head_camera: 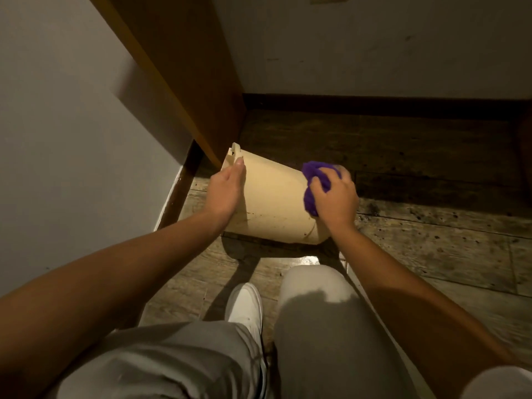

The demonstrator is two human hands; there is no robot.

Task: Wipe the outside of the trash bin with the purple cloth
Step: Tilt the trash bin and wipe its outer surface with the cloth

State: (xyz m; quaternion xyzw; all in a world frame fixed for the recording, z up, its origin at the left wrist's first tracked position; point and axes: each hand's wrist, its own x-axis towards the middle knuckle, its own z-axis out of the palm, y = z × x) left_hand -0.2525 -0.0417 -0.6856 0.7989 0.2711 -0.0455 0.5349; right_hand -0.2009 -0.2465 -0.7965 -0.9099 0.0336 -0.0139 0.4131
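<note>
A cream plastic trash bin (273, 200) lies tipped on its side on the wooden floor, its rim end to the left and its base end to the right. My left hand (226, 190) rests flat against the bin's rim end, fingers together, steadying it. My right hand (335, 197) is closed on a bunched purple cloth (315, 182) and presses it against the bin's base end. Dark smudges show on the bin's lower side.
A brown wooden door or panel (184, 82) stands close behind the bin on the left, next to a white wall (57, 139). A dark baseboard (374, 103) runs along the far wall. My knees and a white shoe (246, 305) are just below the bin.
</note>
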